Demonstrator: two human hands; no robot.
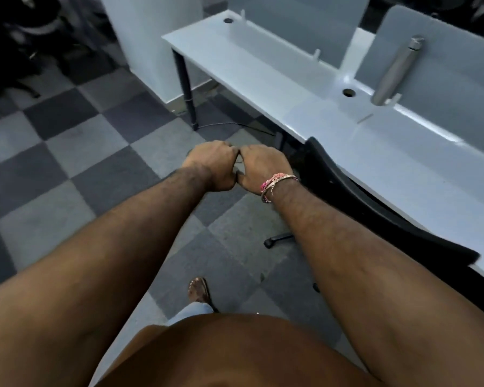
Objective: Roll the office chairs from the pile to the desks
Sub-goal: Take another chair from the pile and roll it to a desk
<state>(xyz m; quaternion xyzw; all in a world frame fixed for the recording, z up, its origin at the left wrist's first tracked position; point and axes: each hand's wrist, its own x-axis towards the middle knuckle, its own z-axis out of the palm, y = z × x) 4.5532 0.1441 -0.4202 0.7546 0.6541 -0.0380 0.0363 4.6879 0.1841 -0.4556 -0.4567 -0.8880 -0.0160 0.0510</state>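
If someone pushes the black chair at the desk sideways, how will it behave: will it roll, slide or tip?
The black office chair will probably roll rather than slide, since a caster shows on its base leg. The checkered carpet floor may slow the rolling a little. Its backrest sits close against the white desk edge, so it might catch there.

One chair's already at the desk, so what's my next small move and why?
Probably turn left toward the chair pile: one black chair already sits tucked at the desk, and your left hand and right hand seem to hold nothing.
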